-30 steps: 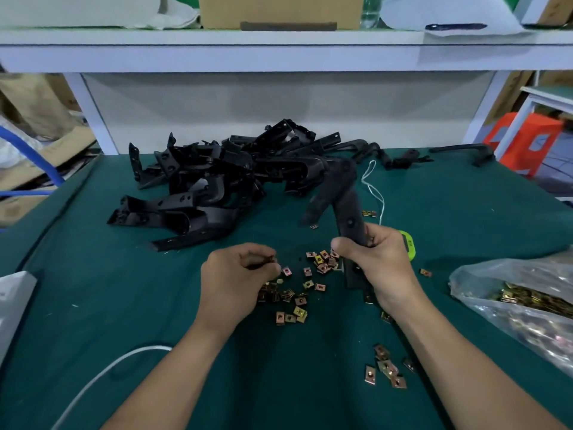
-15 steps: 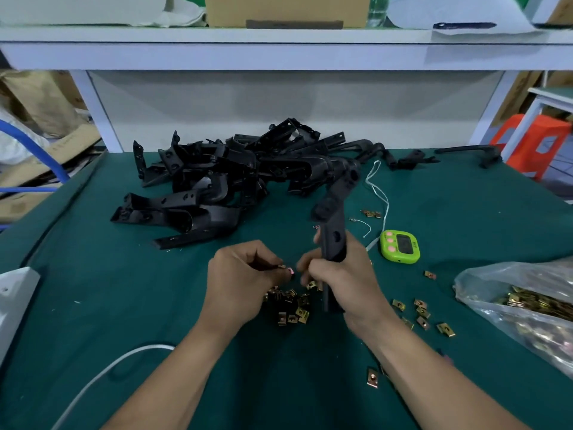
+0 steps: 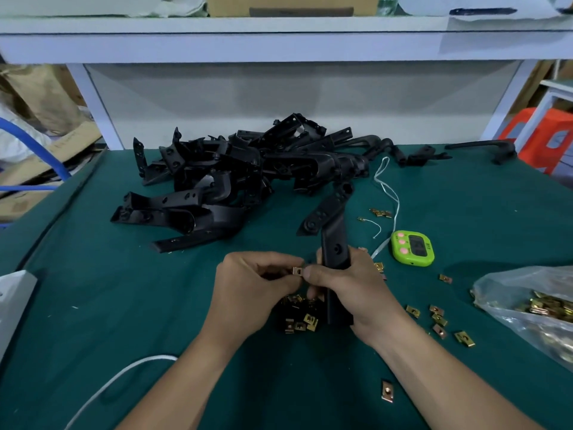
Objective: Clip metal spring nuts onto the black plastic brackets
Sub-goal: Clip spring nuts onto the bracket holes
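Observation:
My right hand [image 3: 350, 293] grips a black plastic bracket [image 3: 335, 243] that stands nearly upright on the green table, its upper arm bent up and left. My left hand [image 3: 257, 287] pinches a small brass-coloured spring nut [image 3: 297, 270] between its fingertips, and the right thumb touches the nut's other side. The nut sits just left of the bracket's edge. Below the hands lies a heap of loose spring nuts [image 3: 299, 318], partly hidden by my fingers. A big pile of black brackets [image 3: 235, 178] covers the table's far middle.
A green timer [image 3: 411, 247] lies right of the bracket. More nuts [image 3: 438, 321] are scattered at the right, one lone nut [image 3: 387, 391] near me. A clear bag of nuts [image 3: 533, 305] sits at the right edge. White cord [image 3: 387, 193] and a white cable [image 3: 102, 389] cross the table.
My right hand swung the bracket leftward and more upright, uncovering the timer. My left hand lifted a nut from the heap, and both hands met around it.

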